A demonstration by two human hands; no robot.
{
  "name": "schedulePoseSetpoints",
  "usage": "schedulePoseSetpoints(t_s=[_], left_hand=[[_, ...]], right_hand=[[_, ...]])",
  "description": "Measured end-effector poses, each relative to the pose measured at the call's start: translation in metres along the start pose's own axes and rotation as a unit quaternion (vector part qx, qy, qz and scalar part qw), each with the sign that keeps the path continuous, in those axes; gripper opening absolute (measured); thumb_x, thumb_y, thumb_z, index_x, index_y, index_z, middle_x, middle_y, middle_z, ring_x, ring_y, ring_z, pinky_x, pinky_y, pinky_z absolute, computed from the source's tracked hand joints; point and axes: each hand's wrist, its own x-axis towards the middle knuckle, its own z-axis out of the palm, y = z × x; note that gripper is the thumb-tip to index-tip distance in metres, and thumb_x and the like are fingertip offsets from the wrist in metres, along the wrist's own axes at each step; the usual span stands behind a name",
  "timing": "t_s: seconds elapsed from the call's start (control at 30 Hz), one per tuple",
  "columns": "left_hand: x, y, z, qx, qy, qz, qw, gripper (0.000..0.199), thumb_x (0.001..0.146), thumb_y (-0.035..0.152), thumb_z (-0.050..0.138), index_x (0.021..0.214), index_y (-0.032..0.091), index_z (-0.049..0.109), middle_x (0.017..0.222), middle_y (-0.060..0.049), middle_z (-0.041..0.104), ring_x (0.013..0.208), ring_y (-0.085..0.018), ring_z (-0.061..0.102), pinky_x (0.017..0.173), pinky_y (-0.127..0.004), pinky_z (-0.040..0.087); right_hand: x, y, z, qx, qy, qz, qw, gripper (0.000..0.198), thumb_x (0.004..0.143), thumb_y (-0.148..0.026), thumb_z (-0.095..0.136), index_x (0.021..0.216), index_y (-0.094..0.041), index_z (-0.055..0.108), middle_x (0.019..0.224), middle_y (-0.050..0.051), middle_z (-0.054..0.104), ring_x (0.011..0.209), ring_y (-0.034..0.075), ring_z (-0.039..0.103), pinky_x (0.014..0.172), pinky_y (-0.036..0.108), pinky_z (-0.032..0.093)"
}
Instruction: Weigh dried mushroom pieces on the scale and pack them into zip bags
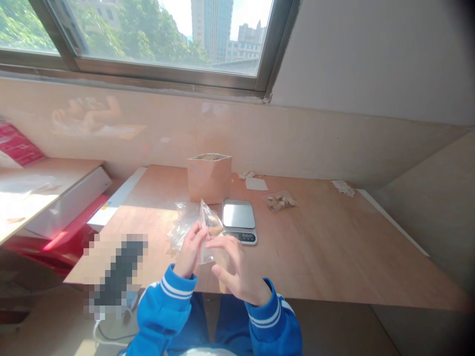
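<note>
Head view: clear plastic bag [209, 216] between both hands [190, 249]

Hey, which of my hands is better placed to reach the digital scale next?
Probably your right hand: its thumb and fingers are spread apart, and it sits closer to the digital scale. Your left hand is pinching the clear plastic bag.

Window [166, 74]; pale wall [352, 59]; tower [211, 29] outside
</note>
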Motion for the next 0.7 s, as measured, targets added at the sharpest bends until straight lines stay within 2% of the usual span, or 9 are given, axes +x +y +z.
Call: schedulePoseSetpoints(t_s=[0.07,0.13,0.2,0.27,0.37,0.47,0.57,0.7], left_hand=[[-0.003,0.001,0.001,0.107,0.001,0.072,0.992,0.03,0.084,0.041,0.06,0.069,0.019,0.045,0.064,0.004,0.044,0.062,-0.01,0.047,0.062,-0.023,0.042],[-0.006,0.0,0.001,0.221,-0.014,0.148,0.964,0.028,0.086,0.038,0.057,0.069,0.019,0.047,0.067,0.003,0.044,0.065,-0.012,0.047,0.064,-0.025,0.042],[-0.008,-0.004,0.0,0.297,-0.042,0.203,0.932,0.021,0.087,0.034,0.055,0.073,0.019,0.052,0.073,0.0,0.048,0.071,-0.014,0.05,0.068,-0.027,0.044],[-0.008,-0.008,-0.001,0.335,-0.069,0.234,0.91,0.014,0.087,0.03,0.054,0.081,0.019,0.058,0.081,-0.003,0.052,0.077,-0.017,0.054,0.073,-0.031,0.047],[-0.008,-0.012,-0.003,0.356,-0.098,0.252,0.895,0.014,0.087,0.026,0.051,0.095,0.018,0.06,0.09,-0.007,0.055,0.087,-0.02,0.057,0.078,-0.035,0.05],[-0.009,-0.01,-0.005,0.358,-0.128,0.254,0.889,0.014,0.087,0.025,0.05,0.096,0.018,0.058,0.092,-0.008,0.055,0.089,-0.021,0.057,0.081,-0.036,0.05],[-0.012,-0.005,-0.004,0.342,-0.133,0.241,0.899,0.018,0.092,0.029,0.043,0.096,0.017,0.057,0.093,-0.008,0.056,0.092,-0.021,0.057,0.083,-0.037,0.049],[-0.013,-0.003,-0.002,0.317,-0.089,0.203,0.922,0.033,0.096,0.037,0.032,0.087,0.018,0.057,0.087,-0.007,0.058,0.088,-0.02,0.057,0.082,-0.037,0.047]], right_hand=[[0.002,0.003,0.006,0.043,0.04,0.063,0.996,0.026,0.093,-0.031,0.051,0.117,-0.023,0.056,0.113,0.007,0.063,0.108,0.021,0.058,0.097,0.039,0.045],[0.006,0.006,0.015,0.07,0.108,0.114,0.985,0.024,0.094,-0.032,0.049,0.115,-0.022,0.055,0.106,0.007,0.063,0.099,0.019,0.061,0.089,0.036,0.05],[0.012,0.009,0.026,0.081,0.172,0.139,0.972,0.023,0.09,-0.033,0.055,0.11,-0.022,0.055,0.099,0.006,0.062,0.091,0.018,0.062,0.082,0.033,0.052],[0.017,0.011,0.033,0.089,0.209,0.149,0.962,0.019,0.088,-0.034,0.059,0.102,-0.021,0.057,0.093,0.005,0.062,0.085,0.017,0.062,0.077,0.03,0.053],[0.019,0.015,0.036,0.114,0.224,0.161,0.954,0.016,0.088,-0.036,0.058,0.09,-0.02,0.061,0.087,0.004,0.062,0.08,0.016,0.063,0.072,0.028,0.054],[0.019,0.019,0.034,0.134,0.226,0.172,0.949,0.022,0.089,-0.039,0.058,0.082,-0.019,0.063,0.082,0.004,0.063,0.076,0.016,0.064,0.069,0.028,0.053],[0.019,0.021,0.031,0.142,0.232,0.162,0.949,0.027,0.088,-0.041,0.06,0.075,-0.018,0.065,0.078,0.004,0.062,0.075,0.017,0.063,0.068,0.028,0.052],[0.021,0.019,0.028,0.129,0.21,0.148,0.958,0.03,0.089,-0.041,0.058,0.072,-0.018,0.068,0.077,0.005,0.061,0.075,0.016,0.061,0.07,0.028,0.05]])
